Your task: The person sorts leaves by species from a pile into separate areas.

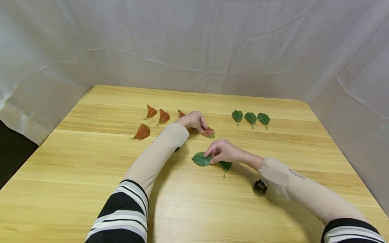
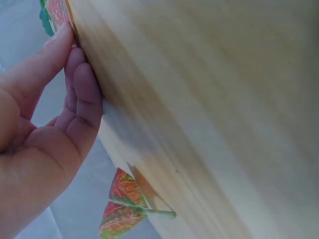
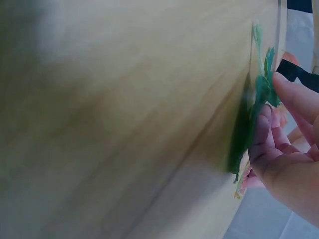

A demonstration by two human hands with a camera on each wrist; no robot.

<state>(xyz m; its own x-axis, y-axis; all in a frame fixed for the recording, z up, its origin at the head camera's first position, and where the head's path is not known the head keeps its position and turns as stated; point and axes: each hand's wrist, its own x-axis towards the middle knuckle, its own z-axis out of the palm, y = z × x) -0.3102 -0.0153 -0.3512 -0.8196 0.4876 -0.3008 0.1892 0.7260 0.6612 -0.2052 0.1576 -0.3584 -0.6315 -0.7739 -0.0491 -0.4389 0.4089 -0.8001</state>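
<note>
My left hand (image 1: 193, 120) pinches a reddish leaf (image 1: 209, 132) with a green edge, close over the table. In the left wrist view the thumb and fingertips meet at this leaf near the top left corner. My right hand (image 1: 224, 151) holds a toothed green leaf (image 1: 200, 159) between thumb and fingers, nearer to me. A second green leaf (image 1: 225, 165) lies beneath the right hand, partly covered by it, its stem towards me. Just past my left wrist a red leaf (image 1: 181, 113) is half hidden.
Three more red leaves, among them a large one (image 1: 141, 132), lie at the left of the wooden table (image 1: 91, 158). Three green leaves stand in a row at the back right, with one in the middle (image 1: 250, 118). Pale cloth (image 1: 194, 40) hangs behind the table.
</note>
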